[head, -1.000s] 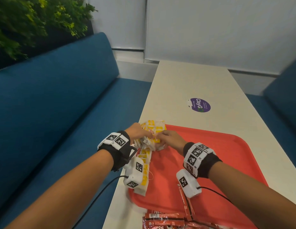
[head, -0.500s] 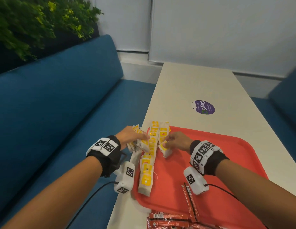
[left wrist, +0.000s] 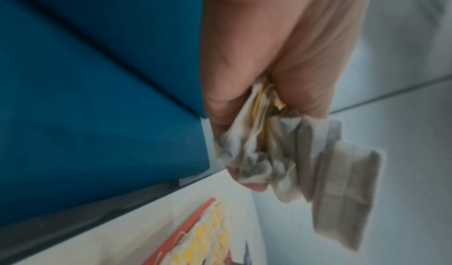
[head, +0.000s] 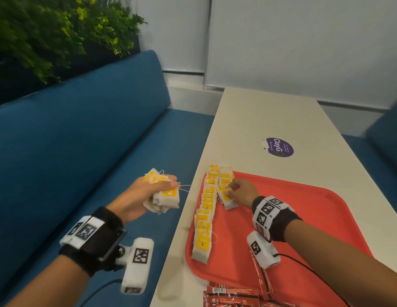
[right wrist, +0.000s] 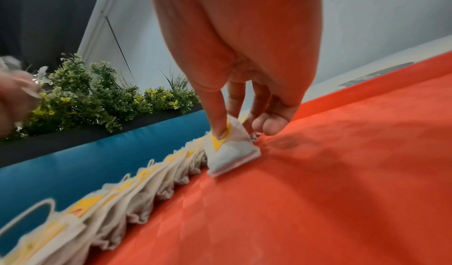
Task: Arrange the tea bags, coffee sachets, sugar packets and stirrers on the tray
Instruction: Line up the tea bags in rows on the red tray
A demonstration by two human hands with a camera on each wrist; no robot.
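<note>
My left hand (head: 155, 191) grips a bunch of white tea bags with yellow tags (head: 165, 196) (left wrist: 281, 153), held off the table's left edge above the blue bench. A red tray (head: 304, 229) lies on the table. Along its left rim runs a row of overlapping tea bags (head: 205, 216) (right wrist: 137, 192). My right hand (head: 237, 189) pinches one tea bag (head: 226, 197) (right wrist: 229, 151) at the near end of a second, shorter row beside the first, its thumb on the yellow tag. Red coffee sachets (head: 233, 295) lie at the tray's near edge.
The long cream table (head: 270, 120) carries a purple round sticker (head: 279, 147) beyond the tray. A blue bench (head: 82, 151) runs along the left, with green plants (head: 49, 34) behind it. Another blue seat (head: 388, 138) stands at the right. A thin red stick sachet (head: 260, 275) lies near my right wrist.
My left hand has pulled away leftward off the table with a bunch of tea bags. My right hand stays on the tray at the second row.
</note>
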